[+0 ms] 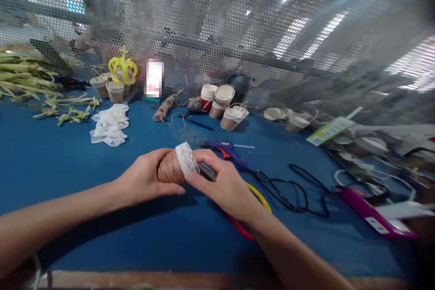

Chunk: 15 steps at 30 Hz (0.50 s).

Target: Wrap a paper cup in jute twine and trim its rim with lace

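Observation:
My left hand is wrapped around a small twine-wound cup, tilted with its rim to the right. White lace trim runs around the cup's rim. The fingers and thumb of my right hand pinch the lace at that rim. Under my right hand lie scissors with a yellow and red handle; part of the blades shows by my fingers, the rest is hidden. Just beyond is a blue hot glue gun on the blue table.
White lace lies crumpled at the left, near green plant stalks. Several twine-wrapped cups stand along the mesh partition, with a twine bundle. A black cord and purple power strip occupy the right.

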Tool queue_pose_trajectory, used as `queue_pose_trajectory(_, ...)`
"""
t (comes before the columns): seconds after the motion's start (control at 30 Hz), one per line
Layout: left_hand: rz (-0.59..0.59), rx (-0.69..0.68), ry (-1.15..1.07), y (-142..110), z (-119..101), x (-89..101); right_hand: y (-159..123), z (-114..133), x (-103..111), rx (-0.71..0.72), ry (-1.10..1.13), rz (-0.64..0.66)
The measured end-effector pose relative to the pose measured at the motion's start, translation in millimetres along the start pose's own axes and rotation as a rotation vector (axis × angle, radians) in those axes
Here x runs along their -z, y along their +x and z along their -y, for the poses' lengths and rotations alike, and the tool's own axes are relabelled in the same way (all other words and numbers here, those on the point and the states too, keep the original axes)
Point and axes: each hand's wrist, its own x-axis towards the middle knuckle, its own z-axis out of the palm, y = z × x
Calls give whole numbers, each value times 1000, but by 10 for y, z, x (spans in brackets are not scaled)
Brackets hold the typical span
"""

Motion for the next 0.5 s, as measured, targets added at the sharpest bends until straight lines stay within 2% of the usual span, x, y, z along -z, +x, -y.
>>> queue_pose_trajectory(0.1,-11,3,-2,-12,2,-7,-4,13,-23,-53,31,59)
queue_pose_trajectory(0.23,55,32,-99,-41,-9,-33,9,7,-19,-109,23,87)
queue_pose_trajectory(0.4,141,151,-454,-63,-59,-81,28,-43,24,-149,25,29)
queue_pose_trajectory(0.5,162,189,-645,-64,-71,-108,37,-84,33,-121,31,-24)
